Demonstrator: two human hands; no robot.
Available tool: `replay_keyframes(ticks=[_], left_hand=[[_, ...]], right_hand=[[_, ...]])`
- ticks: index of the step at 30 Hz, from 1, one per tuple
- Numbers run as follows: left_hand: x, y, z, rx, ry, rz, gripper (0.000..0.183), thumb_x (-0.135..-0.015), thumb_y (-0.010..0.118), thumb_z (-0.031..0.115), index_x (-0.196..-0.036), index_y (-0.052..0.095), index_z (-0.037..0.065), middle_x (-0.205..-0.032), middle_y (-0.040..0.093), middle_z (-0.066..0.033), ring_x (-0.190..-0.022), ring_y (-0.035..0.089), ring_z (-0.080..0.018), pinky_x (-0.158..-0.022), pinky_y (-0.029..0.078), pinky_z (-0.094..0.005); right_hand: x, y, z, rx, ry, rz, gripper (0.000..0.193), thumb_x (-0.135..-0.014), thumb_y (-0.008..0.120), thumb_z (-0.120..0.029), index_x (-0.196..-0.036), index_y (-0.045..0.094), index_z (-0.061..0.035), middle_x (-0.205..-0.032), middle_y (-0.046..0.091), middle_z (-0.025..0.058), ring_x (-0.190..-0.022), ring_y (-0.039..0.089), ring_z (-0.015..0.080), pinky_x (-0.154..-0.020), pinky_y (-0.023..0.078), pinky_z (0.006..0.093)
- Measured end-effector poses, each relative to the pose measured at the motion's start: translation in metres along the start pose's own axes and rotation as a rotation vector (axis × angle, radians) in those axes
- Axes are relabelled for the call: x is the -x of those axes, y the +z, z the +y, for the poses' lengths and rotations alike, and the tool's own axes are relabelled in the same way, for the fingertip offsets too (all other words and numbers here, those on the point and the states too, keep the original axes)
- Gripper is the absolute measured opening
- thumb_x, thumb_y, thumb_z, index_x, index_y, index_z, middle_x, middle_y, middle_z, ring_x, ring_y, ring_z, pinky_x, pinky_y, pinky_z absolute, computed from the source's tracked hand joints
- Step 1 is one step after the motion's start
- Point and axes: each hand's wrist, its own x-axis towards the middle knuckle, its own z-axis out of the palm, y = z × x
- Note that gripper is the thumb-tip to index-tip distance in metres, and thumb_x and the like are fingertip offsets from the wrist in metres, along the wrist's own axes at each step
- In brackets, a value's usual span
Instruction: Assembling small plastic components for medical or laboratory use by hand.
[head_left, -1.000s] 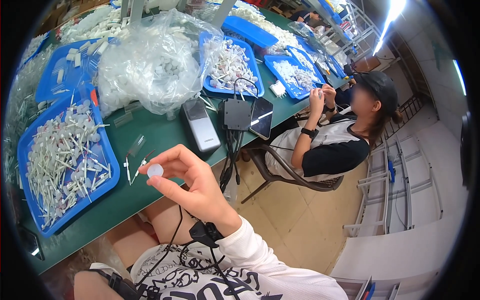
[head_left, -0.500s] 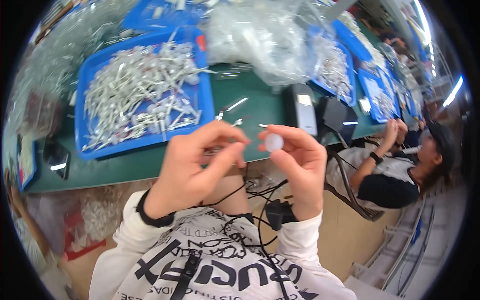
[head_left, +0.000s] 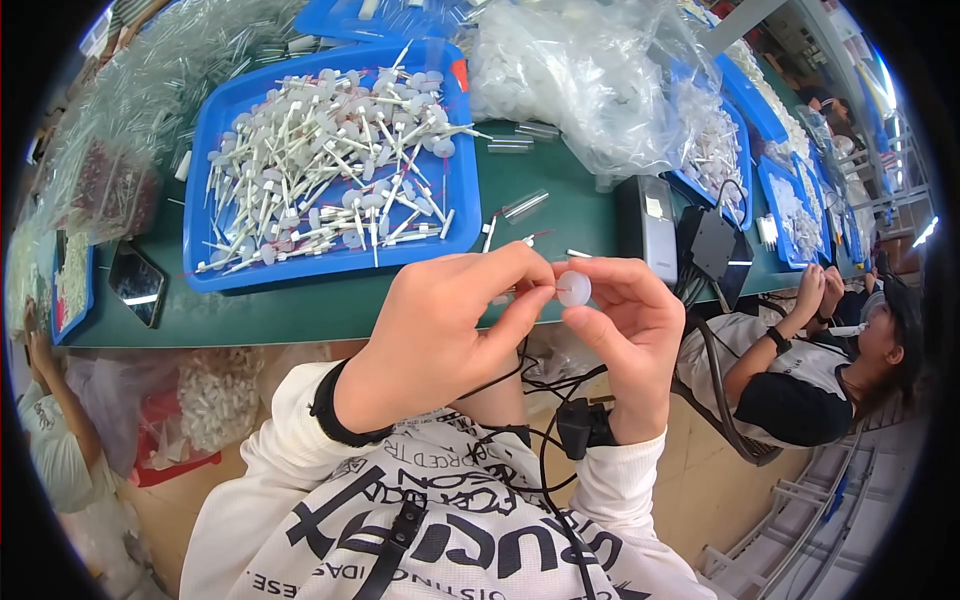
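White round cap (head_left: 573,289) is being pinched by right hand (head_left: 625,330); thin pin is being pinched and inserted by left hand (head_left: 440,330); alignment judged needed next.

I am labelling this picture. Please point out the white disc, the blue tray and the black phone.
white disc (head_left: 574,289), head view, its round face between the fingertips
blue tray (head_left: 325,268), head view, its near rim
black phone (head_left: 138,285), head view, its dark screen

My right hand (head_left: 625,330) pinches small white disc (head_left: 573,289); left hand (head_left: 440,335) fingertips touch it w/ thin pin. Blue tray (head_left: 205,190) of white sticks just beyond.
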Motion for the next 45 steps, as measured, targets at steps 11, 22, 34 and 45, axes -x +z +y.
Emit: replay_keyframes(ticks=[11,22,34,45], left_hand=[[-0.001,0.004,-0.004,-0.324,0.026,-0.047,0.005,-0.081,0.058,-0.002,-0.086,0.056,0.0,-0.08,0.062,-0.0079,-0.065,0.062,-0.0209,-0.059,0.048,-0.0258],[0.0,-0.006,-0.025,-0.313,0.162,-0.057,0.022,-0.078,0.057,-0.007,-0.097,0.063,0.001,-0.088,0.066,-0.0103,-0.067,0.06,-0.0236,-0.059,0.048,-0.03],[0.01,-0.002,-0.016,-0.451,0.278,0.058,0.023,-0.066,0.062,-0.006,-0.088,0.06,-0.001,-0.072,0.059,-0.0076,-0.062,0.05,-0.0239,-0.055,0.044,-0.0317],[0.014,0.0,-0.023,-0.461,0.3,0.046,0.021,-0.065,0.061,-0.009,-0.085,0.061,-0.001,-0.071,0.058,-0.0092,-0.06,0.051,-0.0241,-0.053,0.043,-0.0319]], right_hand=[[-0.001,0.0,0.007,0.182,-0.029,0.022,0.029,-0.073,0.069,0.007,-0.102,0.063,0.005,-0.095,0.065,0.0095,-0.088,0.062,0.0158,-0.079,0.049,0.0264],[-0.003,-0.008,0.012,0.244,-0.081,0.029,0.031,-0.068,0.072,0.005,-0.098,0.067,0.0002,-0.094,0.066,0.0091,-0.083,0.061,0.0172,-0.074,0.047,0.0272],[-0.005,-0.006,0.012,0.391,-0.117,-0.004,0.028,-0.066,0.074,0.004,-0.094,0.07,-0.0011,-0.084,0.069,0.0093,-0.071,0.064,0.013,-0.064,0.05,0.0233],[-0.003,-0.005,0.022,0.228,0.047,-0.041,0.025,-0.068,0.074,0.004,-0.093,0.07,0.0008,-0.088,0.068,0.0113,-0.078,0.065,0.0156,-0.071,0.052,0.0257]])
